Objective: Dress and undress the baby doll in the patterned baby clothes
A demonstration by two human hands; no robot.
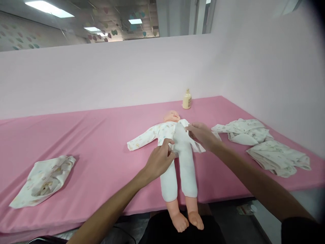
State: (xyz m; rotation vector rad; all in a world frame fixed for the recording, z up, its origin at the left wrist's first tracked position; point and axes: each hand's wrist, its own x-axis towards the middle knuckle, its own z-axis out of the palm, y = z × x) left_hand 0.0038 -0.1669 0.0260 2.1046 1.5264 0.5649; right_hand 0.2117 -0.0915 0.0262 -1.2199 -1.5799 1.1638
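A baby doll (pixel 173 117) lies on its back on the pink-covered table, its legs reaching past the front edge toward me. It wears a white printed baby shirt (pixel 149 135), spread open at the front, over a plain white cloth body and legs. My left hand (pixel 162 158) is at the doll's waist, thumb and fingers pinched on the shirt's lower front edge. Up by the chest, my right hand (pixel 201 135) pinches the shirt's other front panel, which hangs loosely beside the body. Part of the shirt is hidden behind my right hand.
A cream pump bottle (pixel 187 100) stands near the back wall. Two heaps of printed baby clothes (pixel 246 131) lie on the right, and another folded printed garment (pixel 43 181) is at the far left. Walls border the pink sheet (pixel 106 135) behind and on the right.
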